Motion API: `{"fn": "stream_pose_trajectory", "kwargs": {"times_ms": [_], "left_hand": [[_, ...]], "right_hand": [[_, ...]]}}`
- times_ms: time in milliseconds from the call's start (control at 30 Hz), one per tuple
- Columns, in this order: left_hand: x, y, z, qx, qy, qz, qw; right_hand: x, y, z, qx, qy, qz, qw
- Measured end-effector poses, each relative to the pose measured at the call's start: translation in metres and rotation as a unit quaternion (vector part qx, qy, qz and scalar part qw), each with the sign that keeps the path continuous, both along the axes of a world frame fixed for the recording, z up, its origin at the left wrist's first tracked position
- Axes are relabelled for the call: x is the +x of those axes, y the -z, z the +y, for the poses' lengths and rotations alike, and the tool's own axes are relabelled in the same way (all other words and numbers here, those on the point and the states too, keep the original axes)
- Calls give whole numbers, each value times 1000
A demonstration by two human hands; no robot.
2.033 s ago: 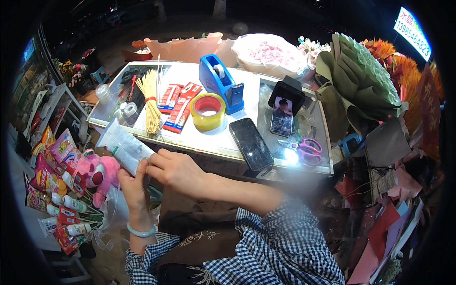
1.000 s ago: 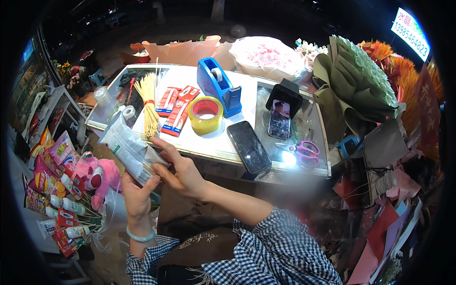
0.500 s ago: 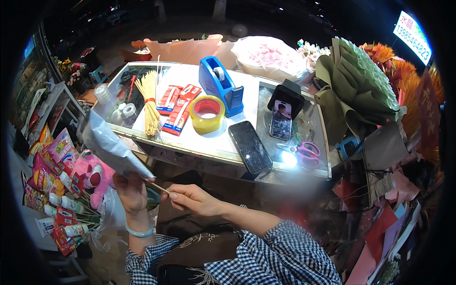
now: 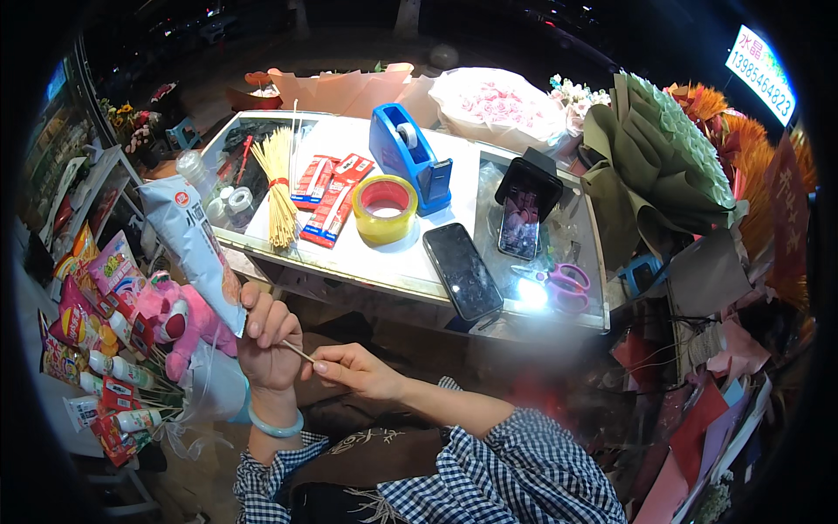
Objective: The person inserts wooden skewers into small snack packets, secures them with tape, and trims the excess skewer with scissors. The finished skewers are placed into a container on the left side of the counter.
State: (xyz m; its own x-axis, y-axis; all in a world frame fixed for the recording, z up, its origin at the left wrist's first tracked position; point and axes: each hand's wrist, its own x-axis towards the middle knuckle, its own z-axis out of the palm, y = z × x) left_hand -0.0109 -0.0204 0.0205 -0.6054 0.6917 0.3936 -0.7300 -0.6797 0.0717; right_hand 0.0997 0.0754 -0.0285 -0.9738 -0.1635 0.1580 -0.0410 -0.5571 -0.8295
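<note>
A silvery-white snack bag (image 4: 188,240) with a printed front is raised over the left side of the table. Its lower end is at the fingers of my left hand (image 4: 269,339), which are curled closed around it and a thin wooden stick (image 4: 298,351). The stick runs from there to my right hand (image 4: 360,368), where thumb and fingers pinch its other end. How the bag and stick are joined is hidden behind my left fingers.
On the table (image 4: 349,140) lie bundled bamboo sticks (image 4: 278,192), red packets (image 4: 332,210), yellow tape (image 4: 385,223), a blue tape dispenser (image 4: 406,166), phones (image 4: 463,271) and purple scissors (image 4: 569,286). A snack bouquet with a pink plush toy (image 4: 196,323) stands left; wrapped flowers (image 4: 497,105) stand behind.
The bag has turned so its printed front shows, and it stands steeper. My left hand has shifted slightly right, with its fingers turned into view. My right hand has barely moved.
</note>
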Motion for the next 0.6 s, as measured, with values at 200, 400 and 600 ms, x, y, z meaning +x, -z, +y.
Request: {"fn": "stream_pose_trajectory", "kwargs": {"times_ms": [200,400,600], "left_hand": [[1,-4,-4,-7,6,16,1000],[-4,-5,-13,0,23,52,998],[-5,-4,-13,-139,-58,75,986]], "right_hand": [[-2,5,1,-25,-26,-11,999],[-1,10,-3,-54,-70,-28,996],[-1,2,-2,-34,-30,-29,999]]}}
